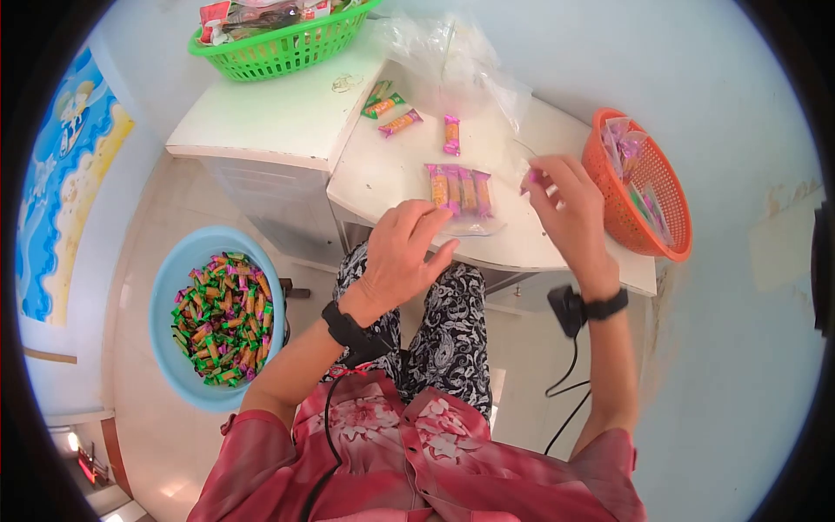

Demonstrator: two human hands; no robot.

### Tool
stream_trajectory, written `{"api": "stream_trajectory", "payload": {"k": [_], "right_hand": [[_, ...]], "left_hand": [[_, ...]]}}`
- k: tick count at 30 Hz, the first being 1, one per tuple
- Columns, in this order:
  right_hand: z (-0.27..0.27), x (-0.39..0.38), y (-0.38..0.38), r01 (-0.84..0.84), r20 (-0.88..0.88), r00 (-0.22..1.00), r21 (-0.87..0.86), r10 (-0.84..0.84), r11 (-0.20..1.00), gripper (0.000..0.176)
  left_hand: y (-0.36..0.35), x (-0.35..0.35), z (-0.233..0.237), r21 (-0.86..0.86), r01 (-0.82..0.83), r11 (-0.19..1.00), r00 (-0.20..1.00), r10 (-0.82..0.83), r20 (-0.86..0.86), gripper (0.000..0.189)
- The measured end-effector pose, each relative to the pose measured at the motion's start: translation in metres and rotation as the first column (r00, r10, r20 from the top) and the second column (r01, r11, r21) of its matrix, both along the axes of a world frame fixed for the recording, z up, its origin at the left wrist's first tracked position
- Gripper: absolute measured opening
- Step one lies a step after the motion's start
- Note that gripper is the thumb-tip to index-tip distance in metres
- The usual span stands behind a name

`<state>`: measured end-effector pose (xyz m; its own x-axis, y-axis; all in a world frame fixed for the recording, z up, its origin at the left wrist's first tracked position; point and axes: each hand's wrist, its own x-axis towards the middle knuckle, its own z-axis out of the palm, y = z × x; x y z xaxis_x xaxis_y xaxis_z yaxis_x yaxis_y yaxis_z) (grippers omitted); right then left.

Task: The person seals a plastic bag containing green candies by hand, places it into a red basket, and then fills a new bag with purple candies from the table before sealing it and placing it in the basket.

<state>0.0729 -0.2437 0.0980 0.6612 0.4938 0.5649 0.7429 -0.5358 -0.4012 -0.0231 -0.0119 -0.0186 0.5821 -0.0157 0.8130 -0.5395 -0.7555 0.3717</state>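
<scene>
Left hand (pixel 400 252) is hovering over the table's (pixel 383 178) near edge, fingers loosely spread, gripping nothing. Its fingertips are reaching the near-left corner of the clear packet (pixel 461 193); contact is unclear. The packet is lying flat close to the front edge, with candy bars showing side by side inside. Right hand (pixel 570 213) is pinching a pink candy (pixel 532 177) at the fingertips, just right of the packet. Orange basket (pixel 677 248) is sitting at the table's right end, close beside that hand. Loose candies (pixel 400 123) and a crumpled clear bag (pixel 470 65) are taking up the far side, with bare table showing between them and the packet. Blue basin (pixel 163 291) of candies is sitting on the floor, left of the knees.
</scene>
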Motion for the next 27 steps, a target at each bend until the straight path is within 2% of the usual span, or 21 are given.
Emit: {"api": "stream_trajectory", "payload": {"k": [3,6,10,12,16,20,23,27], "right_hand": [[-0.021,-0.053,-0.017,0.106,-0.121,0.990,0.304,-0.072,0.947,0.028],[-0.061,-0.095,-0.026,0.195,-0.348,0.937,0.561,0.015,0.805,0.031],[-0.103,-0.133,-0.016,0.230,-0.441,0.885,0.694,0.150,0.682,0.034],[-0.111,-0.137,-0.002,0.202,-0.417,0.888,0.734,0.195,0.649,0.033],[-0.111,-0.130,0.013,0.150,-0.295,0.954,0.634,0.057,0.759,0.033],[-0.124,-0.113,0.029,0.122,-0.106,0.992,0.590,-0.073,0.798,0.036],[-0.126,-0.102,0.040,0.196,-0.107,0.981,0.551,-0.164,0.811,0.036],[-0.133,-0.082,0.057,0.194,-0.029,0.977,0.547,-0.213,0.814,0.033]], "left_hand": [[0.001,0.003,0.003,0.040,-0.021,0.999,1.000,0.021,-0.008,0.042],[0.003,0.007,0.004,0.055,0.000,0.998,1.000,0.001,-0.020,0.035],[0.001,0.009,0.006,0.020,0.034,0.999,0.997,-0.033,-0.064,0.022],[-0.002,0.009,0.008,-0.017,0.045,0.999,0.995,-0.046,-0.092,0.018],[-0.005,0.010,0.011,-0.039,0.041,0.998,0.992,-0.045,-0.117,0.015],[-0.008,0.010,0.011,-0.055,0.031,0.998,0.990,-0.038,-0.132,0.013],[-0.013,0.009,0.014,-0.135,0.036,0.990,0.988,-0.056,-0.144,0.011],[-0.013,0.010,0.012,-0.137,0.027,0.990,0.988,-0.047,-0.150,0.010]]}}
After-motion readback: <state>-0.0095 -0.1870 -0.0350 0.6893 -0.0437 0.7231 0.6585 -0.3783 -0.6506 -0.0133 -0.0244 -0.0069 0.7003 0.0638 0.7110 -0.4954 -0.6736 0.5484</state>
